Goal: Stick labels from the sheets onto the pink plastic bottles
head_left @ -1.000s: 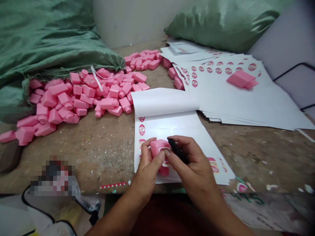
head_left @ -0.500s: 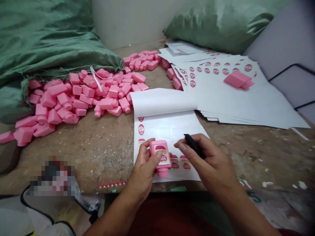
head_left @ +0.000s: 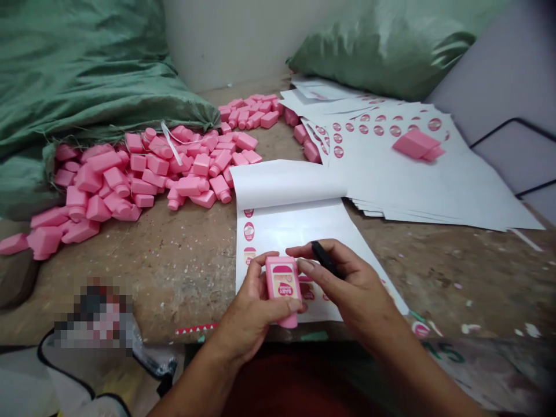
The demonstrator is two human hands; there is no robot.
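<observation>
returned toward the bottle since the previous frame: the right hand (head_left: 343,278), which had been held further off. a pink plastic bottle (head_left: 281,278) is held above the lower part of the label sheet (head_left: 295,229), neck pointing toward the person, with a printed label (head_left: 283,288) facing up. the bottle is judged light, hollow and stiff, with smooth faces that may slip; a hold on the flat sides of the body is judged safest, leaving the label face free. its fingers are curled behind the body and its thumb is pressed across the lower front by the left hand (head_left: 254,295). a slim black implement (head_left: 325,259) is pinched between the right thumb and fingers, and the right fingertips (head_left: 304,265) lie just beside the bottle's upper corner; contact cannot be told. the sheet's upper part is folded back. left of the sheet lies a heap of pink bottles (head_left: 147,176), spilling from a green woven sack (head_left: 87,75). beyond it, to the right, lies a stack of label sheets (head_left: 438,185), with one pink bottle (head_left: 414,145) on top.
</observation>
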